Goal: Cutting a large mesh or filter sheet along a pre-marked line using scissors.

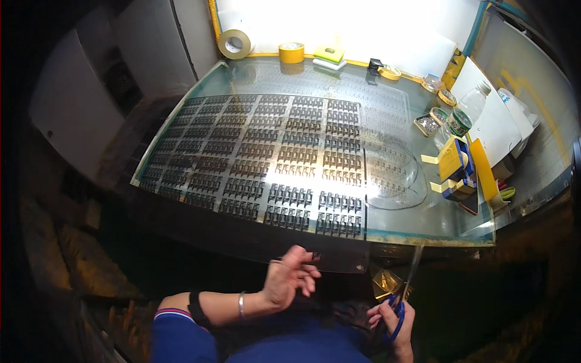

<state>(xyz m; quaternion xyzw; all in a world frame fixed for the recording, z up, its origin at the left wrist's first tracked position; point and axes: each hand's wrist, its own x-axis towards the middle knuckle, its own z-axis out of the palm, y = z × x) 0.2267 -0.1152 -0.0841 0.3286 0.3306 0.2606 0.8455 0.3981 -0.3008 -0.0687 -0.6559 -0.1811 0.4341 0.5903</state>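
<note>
My left hand (287, 281) is raised just in front of the table's near edge, by the overhanging lower border of a large patterned sheet (242, 151). Its fingers are loosely bent and apart, and I see nothing held in them. A small dark mark (316, 256) shows beside the fingertips. Lower right, my right hand (396, 323) grips a pair of scissors (397, 314) by the blue handles, its blades pointing up toward the table edge. The sheet carries rows of small dark repeated shapes and lies flat on a glass-topped table (393, 224).
Tape rolls (292, 53) and a yellow-green pad (328, 54) line the back edge. At right stand a yellow and blue tape dispenser (455, 163), round containers (459, 122) and a clear bottle (475, 100). Something gold and shiny (386, 283) lies below the table edge.
</note>
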